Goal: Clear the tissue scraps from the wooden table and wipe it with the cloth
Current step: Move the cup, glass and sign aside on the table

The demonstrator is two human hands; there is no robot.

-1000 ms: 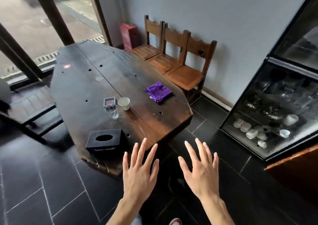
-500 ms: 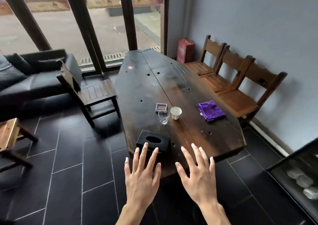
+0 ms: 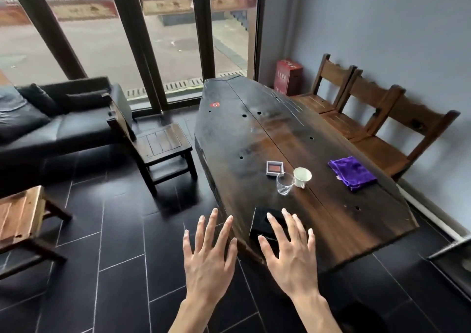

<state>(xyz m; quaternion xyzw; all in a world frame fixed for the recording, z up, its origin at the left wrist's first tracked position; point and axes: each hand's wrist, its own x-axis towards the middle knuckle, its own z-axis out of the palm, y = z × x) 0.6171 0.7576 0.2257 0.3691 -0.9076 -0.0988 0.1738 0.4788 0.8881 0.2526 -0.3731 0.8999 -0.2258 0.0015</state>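
Two hands, left and right, spread and empty; red "6" sticker on wooden table.

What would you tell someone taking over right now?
Left hand and right hand: both open, fingers spread, holding nothing, held out near the table's near end.
Cloth: folded on the table's right side, untouched.
Glass, cup and a small square box sit mid-table; a black tissue box lies partly behind the right hand.
Scraps: one faint pale speck far up the table, too small to tell.
Done: nothing. Left: clear scraps, wipe.
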